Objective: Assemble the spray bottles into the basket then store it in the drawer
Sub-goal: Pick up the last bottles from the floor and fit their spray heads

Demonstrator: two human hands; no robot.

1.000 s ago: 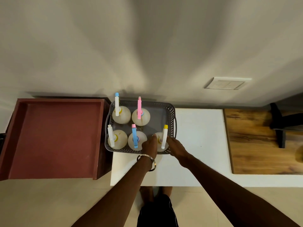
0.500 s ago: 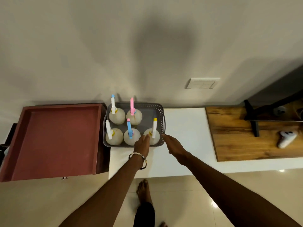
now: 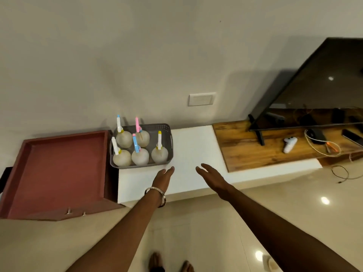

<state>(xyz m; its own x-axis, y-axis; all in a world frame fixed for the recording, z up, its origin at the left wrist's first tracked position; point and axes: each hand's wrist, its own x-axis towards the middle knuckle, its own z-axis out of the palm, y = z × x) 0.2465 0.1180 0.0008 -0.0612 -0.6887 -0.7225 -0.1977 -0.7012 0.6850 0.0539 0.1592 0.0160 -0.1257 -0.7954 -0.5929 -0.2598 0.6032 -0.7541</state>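
A home living room: television (image 3: 322,83) on wooden console (image 3: 255,146).

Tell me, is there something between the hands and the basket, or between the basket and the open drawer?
Nothing visible. The left hand and right hand hover open over bare white counter, just short of the grey basket. The red drawer is pulled open directly beside the basket, with nothing seen inside it.

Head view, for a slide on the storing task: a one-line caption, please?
Five spray bottles stand in the gray basket beside the open drawer; left hand and right hand hover open nearby.
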